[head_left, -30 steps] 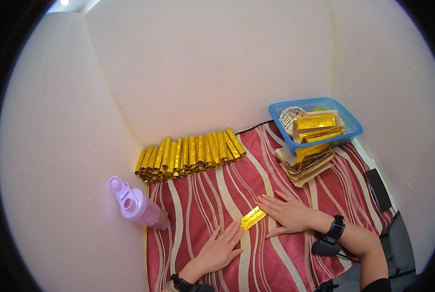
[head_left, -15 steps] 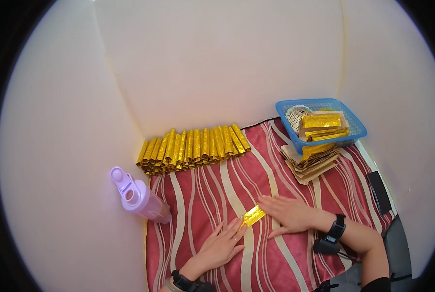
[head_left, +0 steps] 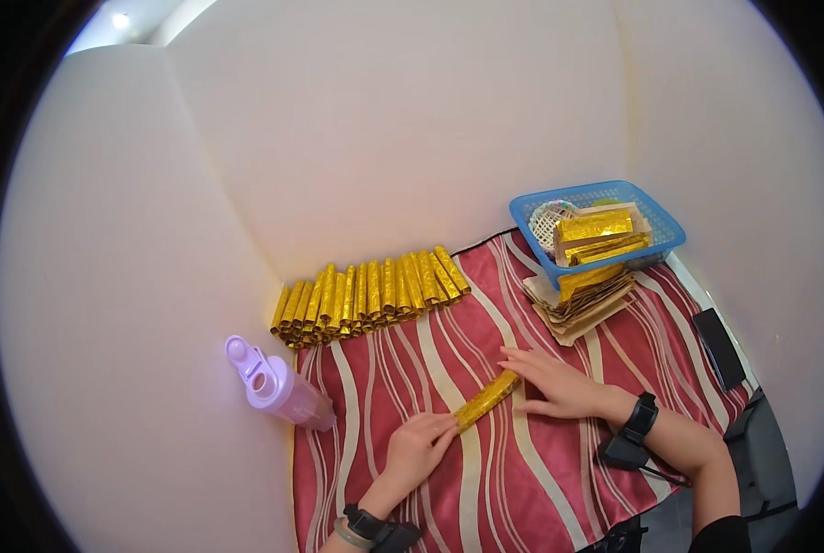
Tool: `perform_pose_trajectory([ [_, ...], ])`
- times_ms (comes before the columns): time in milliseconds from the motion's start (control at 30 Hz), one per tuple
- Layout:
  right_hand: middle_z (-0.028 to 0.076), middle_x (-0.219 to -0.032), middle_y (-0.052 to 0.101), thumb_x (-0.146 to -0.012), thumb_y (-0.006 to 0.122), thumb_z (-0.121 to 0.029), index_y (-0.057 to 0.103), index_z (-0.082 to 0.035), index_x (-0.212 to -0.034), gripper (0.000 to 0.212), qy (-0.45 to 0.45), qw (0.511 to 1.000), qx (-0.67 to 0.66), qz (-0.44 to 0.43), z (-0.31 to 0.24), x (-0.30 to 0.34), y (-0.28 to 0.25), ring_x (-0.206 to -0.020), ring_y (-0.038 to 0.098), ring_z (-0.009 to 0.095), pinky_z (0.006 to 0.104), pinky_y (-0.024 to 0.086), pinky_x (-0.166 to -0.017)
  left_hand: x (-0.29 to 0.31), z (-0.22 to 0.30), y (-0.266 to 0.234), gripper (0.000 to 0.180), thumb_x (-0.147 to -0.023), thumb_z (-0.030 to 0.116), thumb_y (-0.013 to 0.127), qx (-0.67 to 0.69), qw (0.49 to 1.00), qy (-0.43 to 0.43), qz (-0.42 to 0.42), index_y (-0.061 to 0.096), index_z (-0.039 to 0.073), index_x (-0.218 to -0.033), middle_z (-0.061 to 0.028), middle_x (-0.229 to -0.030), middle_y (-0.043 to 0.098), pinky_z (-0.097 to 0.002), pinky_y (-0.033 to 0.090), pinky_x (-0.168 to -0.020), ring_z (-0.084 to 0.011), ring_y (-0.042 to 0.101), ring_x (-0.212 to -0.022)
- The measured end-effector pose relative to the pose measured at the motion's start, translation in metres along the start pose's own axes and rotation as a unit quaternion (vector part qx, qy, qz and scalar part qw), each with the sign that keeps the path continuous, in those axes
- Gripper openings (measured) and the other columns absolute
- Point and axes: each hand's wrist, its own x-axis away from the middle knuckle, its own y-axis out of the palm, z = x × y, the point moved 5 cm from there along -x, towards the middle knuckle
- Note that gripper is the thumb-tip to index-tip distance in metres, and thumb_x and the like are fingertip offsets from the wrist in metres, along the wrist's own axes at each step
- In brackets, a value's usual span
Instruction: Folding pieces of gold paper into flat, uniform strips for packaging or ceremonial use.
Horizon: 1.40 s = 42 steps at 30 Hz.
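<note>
A narrow gold foil paper roll (head_left: 488, 401) lies slantwise on the striped cloth between my two hands. At its near left end, the fingers of my left hand (head_left: 417, 449) are bent and drawn together on it. My right hand (head_left: 559, 384) rests at the far right end, fingers stretched out over the tip and thumb apart. Further back on the left is a pile of finished-looking gold paper rolls (head_left: 372, 293), laid side by side. A stack of flat gold and brown paper sheets (head_left: 578, 309) sits at the right, beyond my right hand.
A blue plastic basket (head_left: 533, 255) holds more gold paper and a small woven item (head_left: 548, 221). At the left stands a tilted-looking purple drink bottle (head_left: 287, 394). A black phone (head_left: 718, 350) lies near the right edge. White walls (head_left: 412, 111) enclose the red striped cloth (head_left: 384, 387).
The flat, shiny gold strip between my hands has become a rounded roll. My left fingers have gone from stretched out to bent. The whole view has shifted slightly.
</note>
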Motion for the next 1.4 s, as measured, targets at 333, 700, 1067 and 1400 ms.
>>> perform_pose_trajectory([
  [333,0.003,-0.096,0.061,-0.079,0.069,-0.015,0.065,-0.009,-0.099,0.021,-0.097,0.993,0.036,0.054,-0.003,-0.005,0.006,-0.094,0.059,0.021,0.0341,0.050,-0.076,0.002,-0.043,0.012,0.014,-0.085,0.003,0.065,0.279,0.930,-0.233,0.056,0.071,-0.001,-0.097,-0.0071,-0.086,0.064,-0.0262,0.051,-0.066,-0.0109,0.063,-0.075],
  [700,0.001,-0.092,0.061,-0.076,0.060,-0.015,0.068,-0.009,-0.098,0.024,-0.172,0.972,0.158,0.029,-0.013,-0.003,0.008,-0.087,0.059,0.017,0.0293,0.049,-0.070,-0.012,0.005,-0.011,0.014,-0.076,0.010,0.073,-0.074,0.993,-0.034,0.083,0.069,0.009,-0.089,-0.0048,-0.080,0.059,-0.0275,0.048,-0.056,-0.0182,0.061,-0.070],
  [1067,0.003,-0.092,0.060,-0.077,0.059,-0.013,0.064,-0.005,-0.101,0.026,-0.178,0.969,0.169,0.020,-0.014,-0.002,0.008,-0.087,0.059,0.018,0.0287,0.050,-0.072,-0.002,0.020,0.010,0.012,-0.075,0.012,0.073,-0.145,0.984,0.104,-0.026,0.069,0.010,-0.086,-0.0005,-0.081,0.060,-0.0292,0.050,-0.054,-0.0166,0.061,-0.072],
  [1400,0.003,-0.091,0.059,-0.077,0.067,-0.016,0.063,-0.009,-0.093,0.018,-0.093,0.993,0.070,0.036,-0.012,0.000,0.007,-0.087,0.058,0.021,0.0315,0.049,-0.071,0.005,0.011,0.009,0.009,-0.076,0.009,0.068,-0.035,0.994,-0.106,0.022,0.065,0.006,-0.085,-0.0071,-0.087,0.062,-0.0360,0.050,-0.068,-0.0244,0.060,-0.085],
])
